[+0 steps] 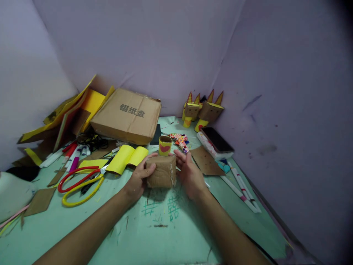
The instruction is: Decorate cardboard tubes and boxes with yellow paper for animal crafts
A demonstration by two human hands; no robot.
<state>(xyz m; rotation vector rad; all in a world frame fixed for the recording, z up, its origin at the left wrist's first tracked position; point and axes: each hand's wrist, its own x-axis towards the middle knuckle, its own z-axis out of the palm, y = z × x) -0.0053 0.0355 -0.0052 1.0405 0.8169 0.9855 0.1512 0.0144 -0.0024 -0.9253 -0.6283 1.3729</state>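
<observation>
A small brown cardboard box [161,172] sits on the green table [165,235] between my two hands. My left hand [138,178] grips its left side, thumb on the front face and fingers wrapped over the top. My right hand [189,173] presses flat against its right side, fingers stretched toward the back. Just behind the box stands a short yellow paper tube with a red heart [164,145].
A large flat carton [128,116] lies at the back, with yellow card sheets [91,103] to its left. Marker pens [73,154], scissors and red and yellow loops [79,184] lie left. Two cardboard figures [202,110], a phone [216,140] and glue sticks [242,187] are right.
</observation>
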